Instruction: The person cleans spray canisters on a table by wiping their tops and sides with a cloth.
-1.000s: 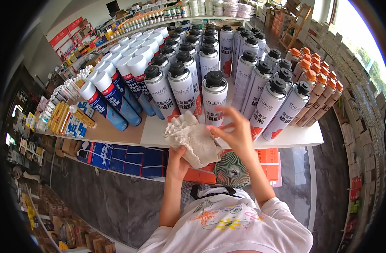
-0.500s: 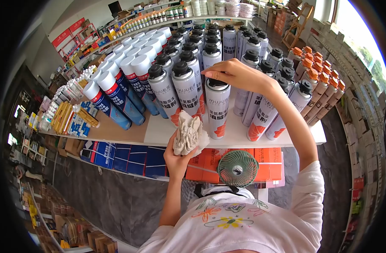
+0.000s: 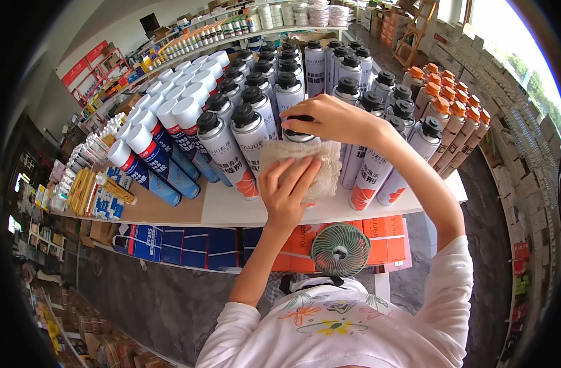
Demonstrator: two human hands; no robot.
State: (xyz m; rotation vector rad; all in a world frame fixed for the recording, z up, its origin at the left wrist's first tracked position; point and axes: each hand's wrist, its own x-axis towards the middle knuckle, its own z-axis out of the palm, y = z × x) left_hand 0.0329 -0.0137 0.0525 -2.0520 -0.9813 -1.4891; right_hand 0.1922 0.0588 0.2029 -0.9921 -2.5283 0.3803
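Note:
A beige cloth [image 3: 326, 172] lies spread against the front of a white can [image 3: 302, 137] near the table's front edge. My left hand [image 3: 290, 190] presses the cloth flat on the can, its fingers spread over it. My right hand [image 3: 320, 118] is wrapped round the black cap at the top of the same can. The cloth hides most of the can's label. White cans with black caps [image 3: 222, 144] stand just left of it, and others [image 3: 375, 172] stand to the right.
Blue cans with white caps [image 3: 148, 150] lean at the left. Brown cans with orange caps [image 3: 461, 132] stand at the right. A green fan [image 3: 340, 248] is in front of the table edge [image 3: 244, 216], near orange boxes [image 3: 385, 239] below.
My left hand has brought the bunched cloth up and opened it against the can. My right hand came over to the cap and stays there. The view has shifted slightly.

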